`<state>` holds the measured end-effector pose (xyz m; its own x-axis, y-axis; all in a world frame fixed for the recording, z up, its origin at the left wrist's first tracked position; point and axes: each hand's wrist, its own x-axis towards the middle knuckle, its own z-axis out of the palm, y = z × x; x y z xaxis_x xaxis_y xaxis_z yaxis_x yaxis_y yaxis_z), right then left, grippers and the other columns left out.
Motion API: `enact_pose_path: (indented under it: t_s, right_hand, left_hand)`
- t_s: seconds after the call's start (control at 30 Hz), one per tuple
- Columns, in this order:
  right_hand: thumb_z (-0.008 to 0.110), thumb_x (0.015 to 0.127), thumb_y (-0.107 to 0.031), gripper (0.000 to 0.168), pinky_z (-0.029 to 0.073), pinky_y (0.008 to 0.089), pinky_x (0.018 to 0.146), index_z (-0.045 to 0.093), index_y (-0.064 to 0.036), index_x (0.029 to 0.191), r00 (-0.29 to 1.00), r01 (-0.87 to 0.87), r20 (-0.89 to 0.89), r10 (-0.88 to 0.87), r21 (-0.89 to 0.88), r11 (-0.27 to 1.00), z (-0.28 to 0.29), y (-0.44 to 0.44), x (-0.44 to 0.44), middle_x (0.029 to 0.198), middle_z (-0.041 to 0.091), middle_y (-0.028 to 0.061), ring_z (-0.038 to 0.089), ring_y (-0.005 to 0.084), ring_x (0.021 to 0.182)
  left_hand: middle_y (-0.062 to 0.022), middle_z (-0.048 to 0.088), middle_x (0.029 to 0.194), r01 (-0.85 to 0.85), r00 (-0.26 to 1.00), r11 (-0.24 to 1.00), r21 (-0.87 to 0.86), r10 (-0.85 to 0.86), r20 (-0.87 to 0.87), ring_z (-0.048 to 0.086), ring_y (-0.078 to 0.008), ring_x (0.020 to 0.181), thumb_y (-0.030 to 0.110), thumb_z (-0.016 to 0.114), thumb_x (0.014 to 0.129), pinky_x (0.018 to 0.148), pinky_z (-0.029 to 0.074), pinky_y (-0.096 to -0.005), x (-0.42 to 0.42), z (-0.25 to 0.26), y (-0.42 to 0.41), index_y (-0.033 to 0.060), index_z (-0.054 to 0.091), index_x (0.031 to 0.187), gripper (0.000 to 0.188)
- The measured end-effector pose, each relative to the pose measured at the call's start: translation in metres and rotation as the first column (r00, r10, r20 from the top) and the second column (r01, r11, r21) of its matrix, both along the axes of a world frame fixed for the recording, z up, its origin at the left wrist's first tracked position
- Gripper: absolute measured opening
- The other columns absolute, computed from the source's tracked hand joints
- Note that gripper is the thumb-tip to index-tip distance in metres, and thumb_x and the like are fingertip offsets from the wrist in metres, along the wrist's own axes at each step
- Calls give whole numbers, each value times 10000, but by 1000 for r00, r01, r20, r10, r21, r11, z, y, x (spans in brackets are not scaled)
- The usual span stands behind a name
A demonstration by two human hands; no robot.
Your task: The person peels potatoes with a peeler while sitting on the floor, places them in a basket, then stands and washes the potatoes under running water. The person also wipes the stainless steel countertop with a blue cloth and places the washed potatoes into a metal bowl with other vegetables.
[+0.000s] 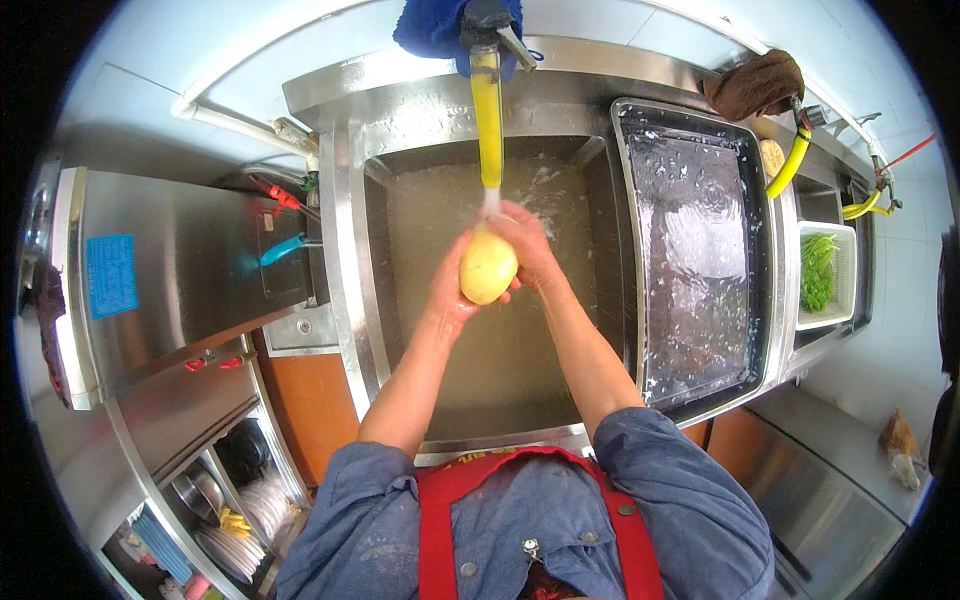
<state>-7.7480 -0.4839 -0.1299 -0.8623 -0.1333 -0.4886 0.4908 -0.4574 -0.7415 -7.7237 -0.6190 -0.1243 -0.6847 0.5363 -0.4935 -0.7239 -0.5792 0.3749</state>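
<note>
A pale yellow, smooth potato-like item [488,268] is held between both my hands over a steel sink basin [480,375] of cloudy water. My left hand [454,277] cups it from the left and below. My right hand [528,241] lies along its upper right side, fingers near the water stream. Water runs from a yellow hose [489,120] on the tap right above, onto my hands. The palms and some fingertips are hidden behind the item.
Right of the basin lies a large dark tray [694,247] holding water and pale bits. Beyond it are a white basket [850,277] with leafy greens [817,274] and a second yellow hose [789,165]. A blue cloth [431,30] hangs at the tap; a steel cabinet [180,255] stands left.
</note>
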Motion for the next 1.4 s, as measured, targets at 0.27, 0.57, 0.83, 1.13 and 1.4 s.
enact_pose_path:
  t_s: [0.27, 0.57, 0.83, 1.13, 1.4]
  right_hand:
    - [569, 784, -76, 101, 459, 286, 592, 620, -29, 857, 975, 205, -28, -220, 492, 846, -26, -15, 0, 699, 595, 20, 549, 121, 646]
    - [583, 854, -169, 100, 470, 265, 560, 595, -80, 899, 991, 127, -47, -126, 12, 992, -5, 0, 0, 759, 593, 12, 563, 106, 641]
    - [523, 874, -190, 235, 428, 296, 572, 626, -17, 752, 947, 319, -85, -309, 323, 891, -12, 2, -17, 668, 577, 31, 517, 123, 612]
    - [562, 907, -132, 146, 485, 373, 674, 628, -2, 910, 826, 478, -562, 41, 738, 476, 72, 30, -34, 802, 630, 177, 637, 279, 731]
    - [478, 968, -285, 320, 484, 458, 619, 545, -9, 822, 693, 580, -463, 553, 813, -45, 226, 2, -72, 771, 640, 184, 623, 366, 661]
  left_hand:
    - [-152, 640, 816, -165, 948, 280, -946, -221, -231, 644, -266, 670, 517, 537, 883, 445, 468, -365, 12, -16, 29, -18, 559, 968, 542]
    - [-87, 570, 668, 78, 996, 989, 122, -83, 29, 506, -150, 416, 569, 473, 915, 287, 345, -239, 2, -7, 10, 73, 539, 1001, 508]
    - [-108, 601, 865, -68, 919, 653, -755, -254, -302, 599, -184, 578, 395, 613, 897, 456, 507, -280, 3, 3, 28, 23, 491, 1057, 423]
    - [-153, 599, 1004, 130, 986, 990, -61, -135, -99, 665, -286, 804, 247, 628, 874, 594, 583, -383, 7, -1, -7, -1, 449, 1217, 460]
    - [-157, 588, 1091, -83, 994, 996, -43, 80, -71, 635, -331, 967, 272, 643, 852, 744, 577, -478, 30, 13, -25, 49, 450, 1246, 492]
